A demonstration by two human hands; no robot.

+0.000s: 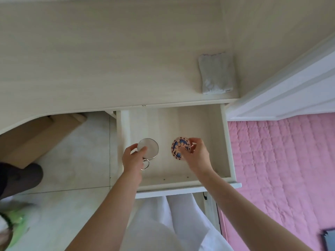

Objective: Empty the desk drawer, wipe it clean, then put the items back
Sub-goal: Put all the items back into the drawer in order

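The white desk drawer (220, 142) stands pulled out below the desk edge. My left hand (133, 158) grips a round silver mirror (149, 147) with a metal ring at its lower end, low over the drawer's left side. My right hand (196, 154) pinches a round disc with a blue and pink pattern (178, 147) over the drawer's middle. The rest of the drawer floor is bare. A folded grey cloth (215, 74) lies on the desk top (108, 60) at the right, above the drawer.
A pink quilted bed cover (281, 169) lies right of the drawer, beside a white door frame (282, 91). Under the desk at the left sits a cardboard box (41, 134) on the tiled floor. A dark shape and something green sit at the left edge.
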